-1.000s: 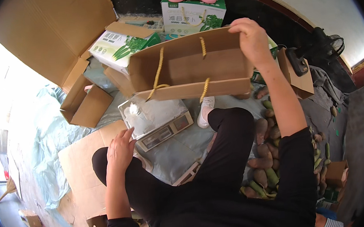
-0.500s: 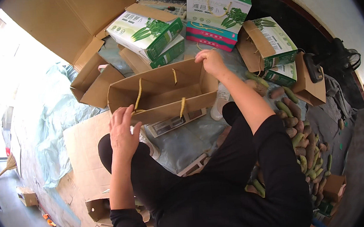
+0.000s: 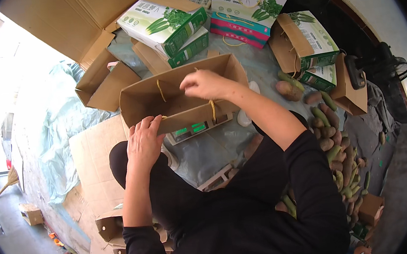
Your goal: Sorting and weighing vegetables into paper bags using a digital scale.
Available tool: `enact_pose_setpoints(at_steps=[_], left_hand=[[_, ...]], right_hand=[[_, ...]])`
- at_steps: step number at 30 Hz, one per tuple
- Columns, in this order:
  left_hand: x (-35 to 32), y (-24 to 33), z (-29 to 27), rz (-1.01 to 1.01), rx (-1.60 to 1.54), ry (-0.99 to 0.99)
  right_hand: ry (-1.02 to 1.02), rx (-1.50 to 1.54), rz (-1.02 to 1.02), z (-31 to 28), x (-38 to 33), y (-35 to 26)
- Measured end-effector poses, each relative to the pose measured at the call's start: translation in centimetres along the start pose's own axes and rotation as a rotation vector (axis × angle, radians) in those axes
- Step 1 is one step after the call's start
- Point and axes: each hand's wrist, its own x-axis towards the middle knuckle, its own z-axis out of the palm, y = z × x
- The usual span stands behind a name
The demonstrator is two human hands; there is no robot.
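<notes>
An open-topped cardboard gift box (image 3: 187, 117) with yellow cord handles stands before me on a scale (image 3: 196, 128) with a lit green display. My left hand (image 3: 143, 142) grips its near rim toward the left corner, fingertips over the edge. Above the box's opening hovers my right hand (image 3: 205, 84), its fingers loosely bent and apparently holding nothing. One cord handle (image 3: 212, 110) hangs at the near wall, right of my left hand. Another cord (image 3: 161, 91) dangles inside at the far wall. My right hand partly hides the far wall's other cord end.
Printed green-and-white boxes (image 3: 163, 24) lie beyond, with more boxes (image 3: 250, 3) stacked farther right. An open brown box (image 3: 107, 82) sits at far left. Green and brownish radishes (image 3: 330, 133) are heaped on my right. A black fan (image 3: 385, 65) stands beyond them.
My right hand has left the box's far right corner and moved left over the opening. My left hand stays at the near rim. The box has shifted slightly; the scale display now glows green.
</notes>
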Motion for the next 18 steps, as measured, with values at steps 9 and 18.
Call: enact_pose_setpoints(at_steps=[9,18], left_hand=[[-0.1,0.0,-0.1,-0.022,0.002,0.011],[0.0,0.1,0.4,-0.035,0.035,-0.021]], right_hand=[[-0.316,-0.321,0.143,-2.0,-3.2,1.8],[0.281,-0.416,0.058,-4.9,-4.8,3.8]])
